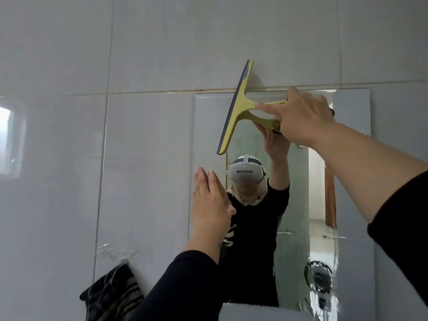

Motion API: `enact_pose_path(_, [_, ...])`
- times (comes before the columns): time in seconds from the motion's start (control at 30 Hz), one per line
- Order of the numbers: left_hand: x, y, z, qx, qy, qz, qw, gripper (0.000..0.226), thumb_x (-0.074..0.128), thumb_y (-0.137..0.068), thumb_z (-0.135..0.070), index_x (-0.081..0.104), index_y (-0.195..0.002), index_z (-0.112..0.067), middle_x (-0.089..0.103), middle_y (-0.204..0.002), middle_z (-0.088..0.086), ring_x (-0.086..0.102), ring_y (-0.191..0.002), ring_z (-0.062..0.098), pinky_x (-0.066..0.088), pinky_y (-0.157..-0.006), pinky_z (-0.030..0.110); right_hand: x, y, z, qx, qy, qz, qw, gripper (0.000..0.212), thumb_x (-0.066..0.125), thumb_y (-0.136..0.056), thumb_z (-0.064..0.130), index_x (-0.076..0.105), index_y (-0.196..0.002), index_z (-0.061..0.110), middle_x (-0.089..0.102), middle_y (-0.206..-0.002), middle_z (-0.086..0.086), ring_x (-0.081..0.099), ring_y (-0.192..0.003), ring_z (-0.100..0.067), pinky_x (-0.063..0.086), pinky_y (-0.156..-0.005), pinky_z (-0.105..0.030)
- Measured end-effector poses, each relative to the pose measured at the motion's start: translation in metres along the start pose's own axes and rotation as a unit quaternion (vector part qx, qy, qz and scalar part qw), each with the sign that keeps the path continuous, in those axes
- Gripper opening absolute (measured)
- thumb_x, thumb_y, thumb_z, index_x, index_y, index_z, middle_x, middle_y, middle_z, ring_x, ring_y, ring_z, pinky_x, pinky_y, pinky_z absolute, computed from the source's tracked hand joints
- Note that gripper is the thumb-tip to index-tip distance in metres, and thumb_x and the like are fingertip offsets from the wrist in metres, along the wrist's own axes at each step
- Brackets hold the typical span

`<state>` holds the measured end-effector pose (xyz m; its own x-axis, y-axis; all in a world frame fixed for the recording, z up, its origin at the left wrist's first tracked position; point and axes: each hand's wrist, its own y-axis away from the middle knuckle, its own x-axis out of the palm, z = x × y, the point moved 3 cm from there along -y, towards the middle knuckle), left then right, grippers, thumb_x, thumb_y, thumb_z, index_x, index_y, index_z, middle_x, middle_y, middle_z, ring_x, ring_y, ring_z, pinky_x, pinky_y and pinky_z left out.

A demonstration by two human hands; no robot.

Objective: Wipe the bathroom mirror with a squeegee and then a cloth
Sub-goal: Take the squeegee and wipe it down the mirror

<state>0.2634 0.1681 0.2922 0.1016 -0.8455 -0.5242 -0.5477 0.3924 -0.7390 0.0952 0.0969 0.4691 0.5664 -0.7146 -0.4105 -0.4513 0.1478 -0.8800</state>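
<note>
The right hand (301,117) is closed around the handle of a yellow-green squeegee (238,107), fingers wrapped over the far end of the grip and the index finger stretched forward along the upper branch of the fork. The blade (234,107) stands nearly upright, tilted a little to the right at the top; its upper end pokes above the mirror's top edge onto the wall tile (162,54), while the lower part lies over the glass. Whether the rubber edge is pressed to the surface or just off it is hard to tell from this angle.

The left hand (209,205) holds nothing — it is flat and open, fingers together, resting at the left border of the mirror (352,181) as a brace. Water streaks and droplets show on the lower right of the glass.

The squeegee looks light and rigid, a 1-piece plastic frame with a soft rubber strip, so the handle is the right place to hold it: a grip there lets the wrist set the blade angle, and even pressure along the strip should matter more than force. Wet plastic may be slippery, which probably explains the guiding finger on the fork. The mirror itself is stiff but fragile, with thin edges, so a flat palm is safer than fingertips hooked round its rim.

A dark striped cloth (111,295) hangs from a clear wall hook (125,259) at lower left, untouched; it looks soft and limp, best gathered in a loose bunch for the second stage.
</note>
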Motion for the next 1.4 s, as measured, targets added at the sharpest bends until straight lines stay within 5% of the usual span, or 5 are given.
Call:
enact_pose_path(0.63, [0.006,-0.003,-0.001,-0.016,0.022,-0.022,0.999,0.106,0.074,-0.078,-0.024,-0.005,-0.149,-0.014,-0.022,-0.157,0.001,-0.014,-0.145,0.019,0.022,-0.114,0.043,0.009,0.088,-0.114,0.271,-0.107,0.052,0.955,0.058,0.041,-0.096,0.023,0.022,-0.144,0.050,0.045,-0.124,-0.017,0.054,-0.106,-0.040,0.038,-0.076,-0.035])
enact_pose_path(0.9, [0.009,-0.004,0.000,-0.023,0.015,-0.018,0.999,0.108,0.075,-0.078,-0.025,-0.005,-0.149,-0.015,-0.024,-0.156,-0.002,-0.016,-0.145,0.017,0.027,-0.111,0.045,0.041,0.107,-0.061,0.328,-0.250,0.003,0.911,0.055,0.034,-0.099,0.026,0.016,-0.149,0.038,0.050,-0.122,-0.014,0.055,-0.106,-0.034,0.043,-0.084,-0.036])
enact_pose_path(1.1, [0.007,-0.002,0.003,-0.009,0.013,-0.018,1.000,0.106,0.074,-0.078,-0.030,-0.003,-0.150,-0.016,-0.022,-0.157,-0.002,-0.014,-0.145,0.016,0.027,-0.111,0.043,0.062,0.107,-0.002,0.333,-0.319,-0.021,0.887,0.054,0.031,-0.100,0.030,0.010,-0.149,0.037,0.049,-0.112,-0.012,0.062,-0.088,-0.030,0.052,-0.073,-0.036])
enact_pose_path(1.23, [0.000,0.000,0.005,0.002,0.026,-0.018,0.999,0.103,0.072,-0.080,-0.034,-0.001,-0.150,-0.016,-0.018,-0.158,-0.004,-0.010,-0.146,0.013,0.025,-0.112,0.041,0.065,0.105,0.034,0.302,-0.331,-0.009,0.894,0.054,0.030,-0.101,0.032,0.007,-0.150,0.034,0.049,-0.119,-0.012,0.056,-0.085,-0.022,0.043,-0.061,-0.026])
enact_pose_path(1.4, [-0.007,0.003,0.007,0.000,0.082,-0.054,0.995,0.102,0.072,-0.080,-0.031,-0.001,-0.150,-0.016,-0.008,-0.159,-0.003,-0.002,-0.146,0.014,0.025,-0.115,0.041,0.064,0.099,0.078,0.263,-0.320,0.011,0.910,0.056,0.032,-0.101,0.030,0.006,-0.150,0.033,0.047,-0.126,-0.013,0.057,-0.097,-0.025,0.047,-0.076,-0.033])
